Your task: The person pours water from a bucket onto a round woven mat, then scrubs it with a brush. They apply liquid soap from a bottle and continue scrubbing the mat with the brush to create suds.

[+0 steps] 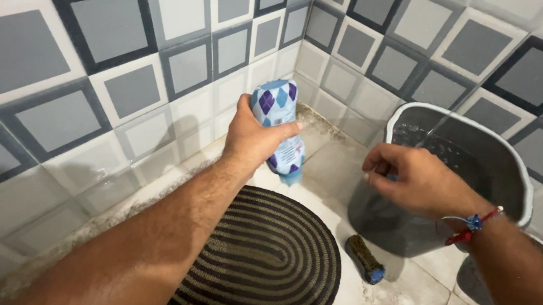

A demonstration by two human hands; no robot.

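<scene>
here the left hand [254, 137] grips an upturned bottle [279, 129], the right hand [411, 180] loosely curled, empty; cleaner could splash the mat [266, 261] if squeezed hard.

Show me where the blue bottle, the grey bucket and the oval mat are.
blue bottle [274, 103], head view, on its upper body.
grey bucket [487, 172], head view, on its inner wall.
oval mat [266, 261], head view, on its middle.

head cam | looks down, near | faces tiled corner [297, 74], edges likely warped
</scene>
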